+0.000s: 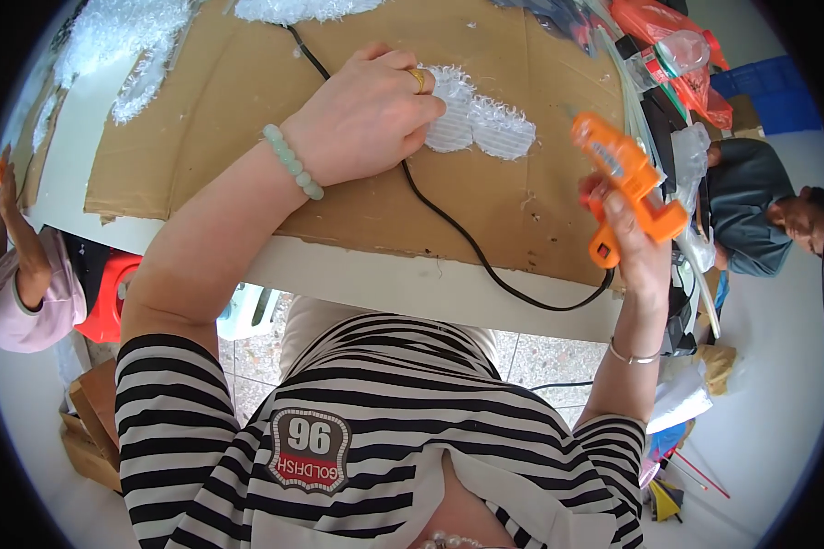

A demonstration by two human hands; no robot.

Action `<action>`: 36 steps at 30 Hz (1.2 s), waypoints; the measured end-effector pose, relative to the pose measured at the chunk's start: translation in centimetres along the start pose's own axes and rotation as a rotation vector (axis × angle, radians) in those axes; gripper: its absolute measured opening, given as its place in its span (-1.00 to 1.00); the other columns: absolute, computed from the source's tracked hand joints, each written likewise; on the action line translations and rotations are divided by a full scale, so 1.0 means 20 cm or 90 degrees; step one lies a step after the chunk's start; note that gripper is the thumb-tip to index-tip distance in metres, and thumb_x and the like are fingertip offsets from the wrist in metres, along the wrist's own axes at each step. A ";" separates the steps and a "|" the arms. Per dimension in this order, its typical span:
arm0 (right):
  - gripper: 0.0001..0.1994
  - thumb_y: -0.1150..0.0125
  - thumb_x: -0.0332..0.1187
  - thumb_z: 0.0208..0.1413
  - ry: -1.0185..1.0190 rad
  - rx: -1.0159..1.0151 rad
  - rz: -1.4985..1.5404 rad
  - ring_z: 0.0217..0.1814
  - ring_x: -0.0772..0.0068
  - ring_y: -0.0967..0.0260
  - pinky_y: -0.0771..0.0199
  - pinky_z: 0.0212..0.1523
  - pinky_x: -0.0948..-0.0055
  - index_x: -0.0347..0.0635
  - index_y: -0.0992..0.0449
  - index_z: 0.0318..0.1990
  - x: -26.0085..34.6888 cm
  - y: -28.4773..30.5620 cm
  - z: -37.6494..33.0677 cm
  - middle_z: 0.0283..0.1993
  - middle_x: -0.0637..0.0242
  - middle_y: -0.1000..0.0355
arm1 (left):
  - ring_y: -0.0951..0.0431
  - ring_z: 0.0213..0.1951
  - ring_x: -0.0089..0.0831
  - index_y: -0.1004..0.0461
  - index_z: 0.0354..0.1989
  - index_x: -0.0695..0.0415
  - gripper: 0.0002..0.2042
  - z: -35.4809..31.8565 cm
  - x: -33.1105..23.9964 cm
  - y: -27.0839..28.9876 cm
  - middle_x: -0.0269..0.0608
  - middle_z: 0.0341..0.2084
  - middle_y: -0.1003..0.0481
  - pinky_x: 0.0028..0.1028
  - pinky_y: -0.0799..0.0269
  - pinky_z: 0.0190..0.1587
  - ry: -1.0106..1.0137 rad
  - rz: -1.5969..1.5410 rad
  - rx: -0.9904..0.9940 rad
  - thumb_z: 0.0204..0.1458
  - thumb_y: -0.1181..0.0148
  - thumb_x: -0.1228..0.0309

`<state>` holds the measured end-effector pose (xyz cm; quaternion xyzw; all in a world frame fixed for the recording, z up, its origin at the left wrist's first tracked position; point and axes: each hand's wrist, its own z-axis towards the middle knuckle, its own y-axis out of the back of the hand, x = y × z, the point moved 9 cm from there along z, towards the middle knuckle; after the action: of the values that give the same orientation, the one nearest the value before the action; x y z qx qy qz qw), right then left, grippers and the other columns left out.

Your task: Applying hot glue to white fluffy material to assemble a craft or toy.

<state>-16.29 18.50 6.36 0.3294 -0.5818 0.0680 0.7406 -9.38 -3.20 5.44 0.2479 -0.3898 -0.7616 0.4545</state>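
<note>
My left hand (pixel 366 114) lies palm down on the brown cardboard sheet (pixel 220 110), its fingers pressing the left end of a white ribbed, fuzzy-edged piece (pixel 485 123). A gold ring and a pale green bead bracelet are on that hand. My right hand (pixel 636 242) holds an orange glue gun (pixel 627 183) by its grip, lifted to the right of the white piece, nozzle pointing up and left. The gun's black cord (pixel 458 229) runs across the cardboard under my left hand and loops back to the gun.
More white fuzzy material (pixel 128 46) lies at the far left and top of the white table (pixel 384 279). Bags and packets (pixel 677 64) pile along the right edge. One person sits at the right (pixel 760 215), another's pink sleeve (pixel 27 302) is at the left, beside a red stool (pixel 110 293).
</note>
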 end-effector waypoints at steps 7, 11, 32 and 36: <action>-0.56 -0.31 -0.10 0.00 -0.156 0.004 -0.130 -0.29 0.70 -0.26 -0.27 -0.23 0.63 -0.29 -0.47 -0.12 -0.15 -0.04 -0.06 -0.31 0.46 -0.42 | -0.42 -0.24 -0.31 -0.51 -0.53 0.15 -0.86 0.00 -0.01 0.00 -0.29 -0.50 -0.47 -0.27 -0.30 -0.03 -0.016 0.002 0.007 -0.20 -0.24 0.35; -0.58 -0.30 -0.12 0.02 -0.154 0.003 -0.117 -0.30 0.69 -0.26 -0.28 -0.22 0.63 -0.28 -0.47 -0.11 -0.16 -0.04 -0.05 -0.32 0.48 -0.41 | -0.41 -0.23 -0.30 -0.52 -0.51 0.15 -0.86 0.00 -0.02 0.01 -0.28 -0.48 -0.47 -0.27 -0.29 -0.03 -0.010 -0.013 0.007 -0.20 -0.24 0.35; -0.68 -0.32 -0.24 0.00 -0.112 0.106 -0.112 -0.36 0.70 -0.26 -0.26 -0.32 0.67 -0.27 -0.49 -0.17 0.01 -0.23 0.09 -0.38 0.48 -0.41 | -0.41 -0.41 -0.35 -0.37 -0.21 0.17 -0.71 -0.04 0.31 0.05 -0.22 -0.46 -0.48 -0.43 -0.32 -0.32 0.222 -0.328 -0.047 -0.12 0.18 0.65; -0.67 -0.31 -0.23 0.01 -0.080 0.130 -0.126 -0.35 0.69 -0.27 -0.27 -0.32 0.65 -0.28 -0.49 -0.15 0.07 -0.31 0.16 -0.38 0.48 -0.42 | -0.45 -0.45 -0.29 -0.36 -0.28 0.19 -0.75 -0.04 0.34 0.12 -0.18 -0.54 -0.49 -0.39 -0.36 -0.34 0.271 -0.331 -0.080 -0.17 0.13 0.66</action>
<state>-15.51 11.56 5.38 0.4620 -0.5817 0.0330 0.6687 -10.80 -10.17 6.80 0.4639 -0.1625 -0.8055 0.3309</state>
